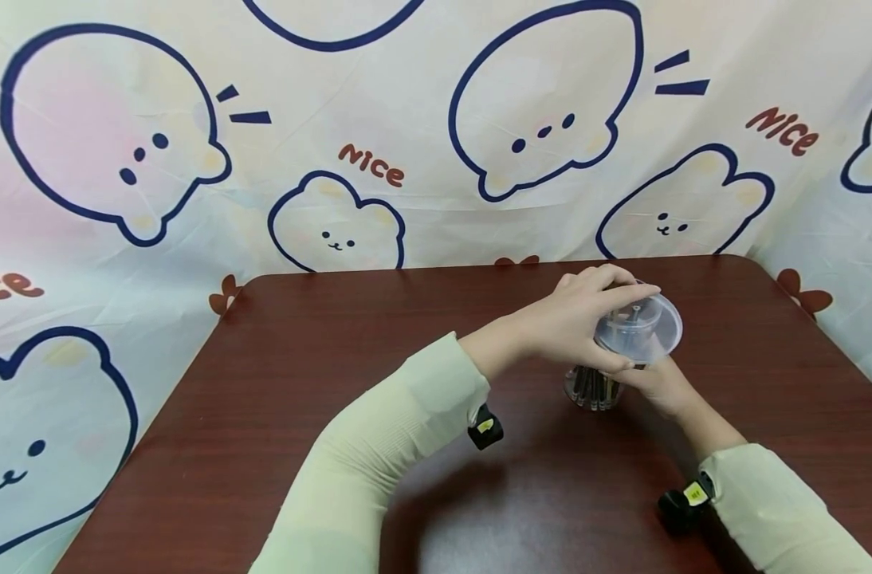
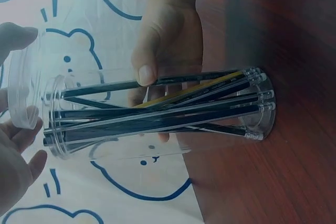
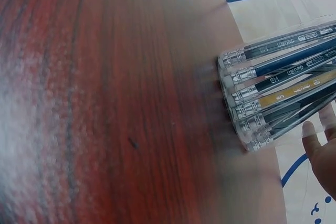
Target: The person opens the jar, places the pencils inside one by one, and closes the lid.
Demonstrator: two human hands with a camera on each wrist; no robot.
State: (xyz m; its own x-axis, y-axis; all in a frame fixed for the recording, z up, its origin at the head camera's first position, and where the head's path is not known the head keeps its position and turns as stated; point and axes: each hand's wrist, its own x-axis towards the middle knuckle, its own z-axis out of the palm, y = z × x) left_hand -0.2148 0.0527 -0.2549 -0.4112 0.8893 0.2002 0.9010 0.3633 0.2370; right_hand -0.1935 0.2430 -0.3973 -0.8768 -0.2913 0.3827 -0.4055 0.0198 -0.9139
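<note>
My left hand [image 1: 568, 319] grips a clear plastic lid [image 1: 654, 331] at its edge, thumb on one side and fingers on the other. In the left wrist view this lid [image 2: 22, 90] is just off the mouth of a clear cylindrical jar [image 2: 61, 149]. Several pencils [image 2: 173, 116] stand inside the jar, mostly dark with one yellow, their eraser ends down. My right hand [image 1: 661, 387] holds the jar round its side, partly hidden behind lid and jar in the head view. The right wrist view shows fingers [image 3: 313, 142] against the jar wall and the pencils' metal ferrules [image 3: 244, 95] near its base.
A dark red-brown wooden table [image 1: 321, 359] lies under both hands, with the jar toward its right side. Behind it hangs a pale cloth [image 1: 422, 119] printed with cartoon bears. Dark wrist cameras [image 1: 485, 428] sit at the sleeve cuffs.
</note>
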